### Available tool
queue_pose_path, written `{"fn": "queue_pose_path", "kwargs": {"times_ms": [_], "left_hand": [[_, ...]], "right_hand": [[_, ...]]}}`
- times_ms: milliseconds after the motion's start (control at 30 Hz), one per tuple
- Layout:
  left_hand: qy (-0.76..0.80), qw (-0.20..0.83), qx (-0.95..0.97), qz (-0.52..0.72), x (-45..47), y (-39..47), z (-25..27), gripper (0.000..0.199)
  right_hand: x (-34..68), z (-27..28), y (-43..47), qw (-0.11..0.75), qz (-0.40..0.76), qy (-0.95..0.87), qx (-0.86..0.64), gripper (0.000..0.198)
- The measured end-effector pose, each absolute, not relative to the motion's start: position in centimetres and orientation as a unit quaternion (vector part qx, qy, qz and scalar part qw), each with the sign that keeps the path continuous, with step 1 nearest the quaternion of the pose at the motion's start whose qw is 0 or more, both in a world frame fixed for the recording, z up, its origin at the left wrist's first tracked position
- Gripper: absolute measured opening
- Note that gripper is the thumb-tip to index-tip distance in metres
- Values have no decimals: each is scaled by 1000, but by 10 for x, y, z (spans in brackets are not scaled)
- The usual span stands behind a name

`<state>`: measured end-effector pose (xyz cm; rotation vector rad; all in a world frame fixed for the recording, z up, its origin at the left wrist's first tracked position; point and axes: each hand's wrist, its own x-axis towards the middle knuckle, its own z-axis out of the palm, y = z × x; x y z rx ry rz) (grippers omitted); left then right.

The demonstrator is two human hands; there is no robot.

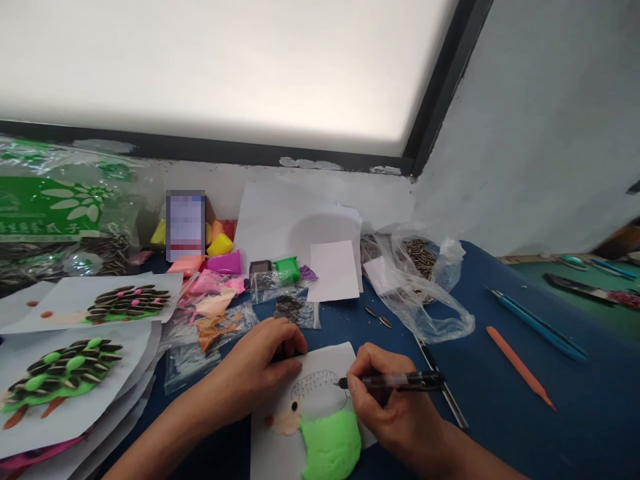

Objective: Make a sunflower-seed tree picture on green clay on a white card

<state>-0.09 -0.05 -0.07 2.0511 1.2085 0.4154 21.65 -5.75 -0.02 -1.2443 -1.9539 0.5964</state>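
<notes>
My right hand point(393, 397) is closed around a black pen point(423, 381). The pen's tip touches the white sheet point(280, 453), at a drawn outline filled with small marks. On that sheet sit a bright green clay shape point(333, 443) and a peach clay head point(286, 421) with a black eye and a brown nose. My left hand point(265, 357) rests at the sheet's upper left edge. Its fingers are curled in, with the thumb on the paper, and nothing shows in them.
Finished seed-and-clay hedgehog pictures point(75, 400) lie stacked at left. Bags of coloured clay point(223, 263) and a phone point(185, 227) stand behind. A plastic bag of sunflower seeds point(420, 260) is at back right. Blue tweezers point(540, 327) and an orange clay tool point(520, 367) lie right.
</notes>
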Motion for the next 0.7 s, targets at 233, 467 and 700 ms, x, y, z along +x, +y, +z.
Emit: {"fn": "queue_pose_path", "kwargs": {"times_ms": [233, 467, 700], "left_hand": [[464, 347, 797, 170, -1, 0, -4, 11], [465, 355, 793, 171, -1, -1, 0, 11], [465, 360, 790, 172, -1, -2, 1, 13]], "right_hand": [[211, 5, -61, 370, 279, -786, -408, 9], [206, 6, -63, 354, 261, -798, -413, 11], [206, 4, -62, 347, 268, -800, -409, 12]]}}
